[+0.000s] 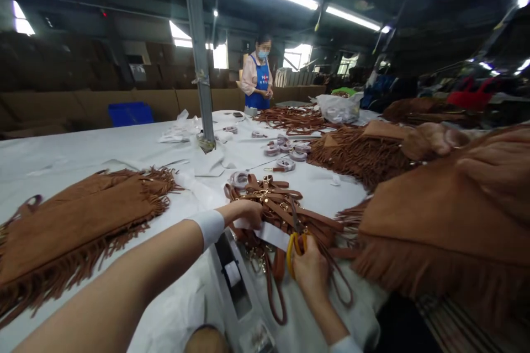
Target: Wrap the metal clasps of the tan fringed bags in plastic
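Note:
My right hand (311, 269) is closed on a pair of yellow-handled scissors (292, 253), with the blades pointing up and away over a heap of brown leather straps (304, 215) with gold-coloured metal clasps. At the left side of that heap, my left hand (247, 214) has its fingers closed on a white strip (273, 235). The strip runs from beneath the fingers toward the scissors; the fingertips are partly hidden. Just nearer than my left hand stands a grey dispenser (238, 276) holding a small white roll (232, 273).
Brown fringed suede pieces lie at the left (91, 209) and right. Another person's hands (497, 160) rest on the right-hand suede piece (439, 220). Wrapped strap coils (285, 149) lie beyond the heap. A metal post (201, 55) rises from the table; a person in a blue apron (259, 83) stands behind.

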`<state>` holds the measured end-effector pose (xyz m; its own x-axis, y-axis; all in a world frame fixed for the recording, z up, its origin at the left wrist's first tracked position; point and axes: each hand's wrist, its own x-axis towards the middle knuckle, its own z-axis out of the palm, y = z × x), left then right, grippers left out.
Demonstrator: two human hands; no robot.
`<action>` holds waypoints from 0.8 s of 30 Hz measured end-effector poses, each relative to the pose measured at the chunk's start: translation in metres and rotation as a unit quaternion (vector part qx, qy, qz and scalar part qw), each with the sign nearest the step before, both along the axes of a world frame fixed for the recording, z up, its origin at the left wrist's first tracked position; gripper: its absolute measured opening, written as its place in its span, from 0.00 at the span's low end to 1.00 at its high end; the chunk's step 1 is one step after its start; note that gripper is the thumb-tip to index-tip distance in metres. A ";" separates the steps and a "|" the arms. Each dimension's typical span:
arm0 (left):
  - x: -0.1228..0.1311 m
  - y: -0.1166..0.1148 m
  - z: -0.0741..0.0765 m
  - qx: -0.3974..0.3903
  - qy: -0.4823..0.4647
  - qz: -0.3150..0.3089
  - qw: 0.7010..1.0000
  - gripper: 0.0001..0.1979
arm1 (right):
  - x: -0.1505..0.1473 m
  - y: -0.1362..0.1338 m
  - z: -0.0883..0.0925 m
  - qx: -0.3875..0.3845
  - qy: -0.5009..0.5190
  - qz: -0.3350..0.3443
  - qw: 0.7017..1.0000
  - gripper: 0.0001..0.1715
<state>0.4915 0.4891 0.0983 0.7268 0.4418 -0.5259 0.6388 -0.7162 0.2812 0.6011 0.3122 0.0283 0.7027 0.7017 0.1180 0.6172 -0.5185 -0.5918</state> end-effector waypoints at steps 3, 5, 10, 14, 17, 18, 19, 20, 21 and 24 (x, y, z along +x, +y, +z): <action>0.018 -0.002 0.002 0.028 -0.023 0.018 0.999 0.14 | 0.024 0.028 0.003 -0.026 -0.036 -0.028 0.999 0.07; 0.024 -0.002 0.008 0.041 -0.044 0.032 0.998 0.15 | 0.038 0.041 0.012 -0.032 -0.044 -0.031 0.998 0.07; -0.003 0.018 0.031 -0.012 -0.086 0.001 0.996 0.10 | 0.040 0.015 0.039 0.058 0.003 -0.048 0.997 0.10; -0.030 0.025 0.034 -0.050 -0.093 -0.030 0.994 0.08 | 0.007 -0.037 0.036 0.102 0.125 0.007 0.987 0.16; -0.029 0.011 0.018 -0.044 -0.070 -0.047 0.996 0.07 | -0.017 -0.060 0.021 0.020 0.124 0.002 0.992 0.16; -0.026 0.005 0.010 -0.041 -0.060 -0.049 0.996 0.07 | -0.022 -0.064 0.016 -0.016 0.108 -0.009 0.994 0.16; -0.022 0.000 0.003 -0.040 -0.049 -0.051 0.997 0.07 | -0.025 -0.068 0.012 -0.047 0.090 -0.019 0.995 0.17; -0.020 -0.003 -0.003 -0.040 -0.040 -0.050 0.997 0.07 | -0.028 -0.071 0.009 -0.073 0.072 -0.028 0.994 0.17; -0.018 -0.005 -0.008 -0.040 -0.032 -0.048 0.998 0.08 | -0.029 -0.073 0.007 -0.092 0.056 -0.031 0.994 0.17; -0.026 0.003 -0.010 -0.043 -0.042 -0.028 0.998 0.09 | -0.031 -0.080 0.009 -0.125 0.031 0.001 0.992 0.16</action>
<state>0.4659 0.4920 0.0879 0.7918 0.3555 -0.4966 0.5704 -0.7211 0.3933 0.5700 0.2320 0.0375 0.7011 0.7055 -0.1037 0.5854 -0.6525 -0.4812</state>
